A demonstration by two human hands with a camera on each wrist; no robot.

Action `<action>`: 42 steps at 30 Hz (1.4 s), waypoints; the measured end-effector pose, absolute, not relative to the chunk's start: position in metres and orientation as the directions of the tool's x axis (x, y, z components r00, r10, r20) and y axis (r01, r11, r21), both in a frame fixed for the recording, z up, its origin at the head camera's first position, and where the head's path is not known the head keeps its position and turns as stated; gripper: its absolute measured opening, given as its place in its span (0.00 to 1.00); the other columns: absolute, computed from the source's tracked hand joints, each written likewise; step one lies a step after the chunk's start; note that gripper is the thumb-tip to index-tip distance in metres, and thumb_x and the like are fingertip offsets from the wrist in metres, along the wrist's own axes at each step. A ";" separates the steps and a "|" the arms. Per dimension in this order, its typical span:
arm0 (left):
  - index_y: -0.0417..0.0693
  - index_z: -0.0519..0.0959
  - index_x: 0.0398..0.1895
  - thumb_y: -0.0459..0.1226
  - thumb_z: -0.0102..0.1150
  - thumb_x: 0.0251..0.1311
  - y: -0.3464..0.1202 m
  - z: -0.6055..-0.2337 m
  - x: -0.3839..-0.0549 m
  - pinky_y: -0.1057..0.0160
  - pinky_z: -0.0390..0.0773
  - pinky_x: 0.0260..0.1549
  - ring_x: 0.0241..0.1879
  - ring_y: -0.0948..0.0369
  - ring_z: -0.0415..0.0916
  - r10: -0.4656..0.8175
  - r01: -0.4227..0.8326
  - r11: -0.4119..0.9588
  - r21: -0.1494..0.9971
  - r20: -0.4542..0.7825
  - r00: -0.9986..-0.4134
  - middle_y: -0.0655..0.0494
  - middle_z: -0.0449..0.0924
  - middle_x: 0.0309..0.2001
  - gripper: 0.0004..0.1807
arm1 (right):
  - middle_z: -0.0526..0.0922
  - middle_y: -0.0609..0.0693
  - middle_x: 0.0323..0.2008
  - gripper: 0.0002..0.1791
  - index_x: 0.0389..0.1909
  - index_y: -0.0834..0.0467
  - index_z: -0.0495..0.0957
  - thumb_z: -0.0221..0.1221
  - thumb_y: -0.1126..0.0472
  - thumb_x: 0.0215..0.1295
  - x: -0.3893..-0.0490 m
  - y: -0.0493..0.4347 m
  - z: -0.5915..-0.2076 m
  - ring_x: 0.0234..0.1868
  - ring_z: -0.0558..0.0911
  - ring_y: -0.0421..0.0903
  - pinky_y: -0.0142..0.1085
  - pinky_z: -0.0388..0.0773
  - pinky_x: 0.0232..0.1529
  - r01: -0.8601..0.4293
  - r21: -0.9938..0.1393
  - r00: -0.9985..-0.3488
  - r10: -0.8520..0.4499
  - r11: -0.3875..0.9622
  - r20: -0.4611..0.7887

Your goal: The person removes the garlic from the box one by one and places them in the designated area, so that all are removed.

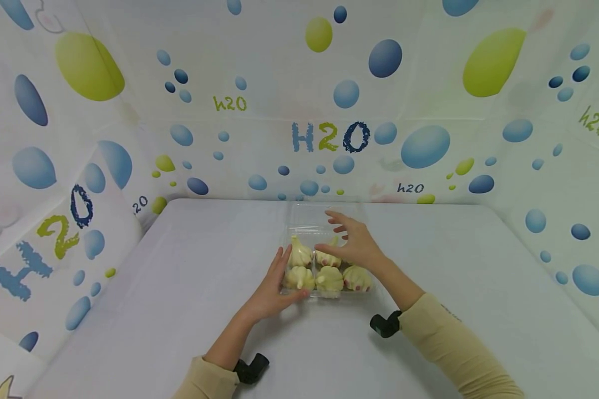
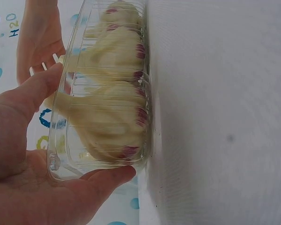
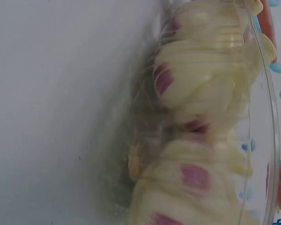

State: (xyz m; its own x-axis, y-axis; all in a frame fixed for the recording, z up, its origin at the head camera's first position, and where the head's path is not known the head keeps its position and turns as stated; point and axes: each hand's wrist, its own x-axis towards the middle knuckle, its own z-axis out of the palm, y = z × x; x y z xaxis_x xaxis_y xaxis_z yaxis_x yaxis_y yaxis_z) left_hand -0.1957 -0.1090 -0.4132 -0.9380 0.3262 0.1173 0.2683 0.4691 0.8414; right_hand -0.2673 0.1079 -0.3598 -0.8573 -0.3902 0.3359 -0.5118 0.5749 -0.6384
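Note:
A clear plastic container (image 1: 322, 295) stands on the white table, its lid (image 1: 306, 216) folded open toward the back. Inside lie pale garlic bulbs (image 1: 329, 279) in two rows, with purple marks near their bases; the back right one is mostly hidden. My left hand (image 1: 273, 291) rests on the front left corner, thumb along the front and straight fingers against the left side. Over the back right part hovers my right hand (image 1: 358, 244), fingers spread and nothing visible between them. In the right wrist view, garlic bulbs (image 3: 196, 75) show through the side wall.
A white cloth covers the table (image 1: 194, 266). Behind it and at both sides hang white curtains (image 1: 274, 66) printed with blue and green drops and lettering. Black wrist cameras (image 1: 252, 368) sit under both sleeves.

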 end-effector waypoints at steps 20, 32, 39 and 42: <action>0.55 0.36 0.73 0.41 0.65 0.52 -0.110 -0.414 -0.196 0.35 0.53 0.55 0.69 0.44 0.32 0.333 0.270 0.451 0.850 0.120 -0.935 0.42 0.28 0.71 0.54 | 0.76 0.58 0.52 0.40 0.62 0.54 0.66 0.69 0.50 0.48 -0.271 0.082 -0.373 0.46 0.79 0.54 0.49 0.76 0.43 -0.585 -0.619 -0.807 -0.457 0.525 0.375; 0.58 0.34 0.72 0.46 0.65 0.52 -0.111 -0.415 -0.197 0.38 0.48 0.58 0.69 0.48 0.30 0.340 0.278 0.449 0.849 0.125 -0.932 0.44 0.28 0.71 0.55 | 0.75 0.59 0.53 0.40 0.64 0.53 0.64 0.67 0.47 0.49 -0.274 0.066 -0.379 0.47 0.78 0.56 0.43 0.77 0.41 -0.568 -0.611 -0.812 -0.495 0.551 0.309; 0.57 0.34 0.72 0.47 0.65 0.52 -0.112 -0.416 -0.198 0.38 0.48 0.59 0.69 0.49 0.30 0.344 0.283 0.452 0.846 0.127 -0.930 0.44 0.28 0.71 0.56 | 0.75 0.60 0.53 0.39 0.64 0.55 0.64 0.66 0.49 0.51 -0.273 0.061 -0.384 0.47 0.77 0.56 0.44 0.76 0.42 -0.572 -0.613 -0.807 -0.511 0.545 0.297; 0.57 0.34 0.72 0.47 0.65 0.51 -0.112 -0.416 -0.198 0.39 0.48 0.59 0.69 0.50 0.30 0.344 0.283 0.449 0.847 0.128 -0.930 0.44 0.28 0.71 0.56 | 0.75 0.59 0.53 0.39 0.64 0.55 0.65 0.66 0.48 0.51 -0.274 0.059 -0.386 0.47 0.78 0.55 0.44 0.76 0.42 -0.573 -0.593 -0.808 -0.510 0.565 0.295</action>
State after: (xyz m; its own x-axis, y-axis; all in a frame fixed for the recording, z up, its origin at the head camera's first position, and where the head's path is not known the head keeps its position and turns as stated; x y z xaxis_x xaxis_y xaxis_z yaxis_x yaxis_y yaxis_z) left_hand -0.1980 -0.1116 -0.4162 -0.9301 0.3442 0.1282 0.2831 0.4494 0.8473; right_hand -0.2740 0.0587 -0.3863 -0.8081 -0.5100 0.2948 -0.5731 0.5651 -0.5935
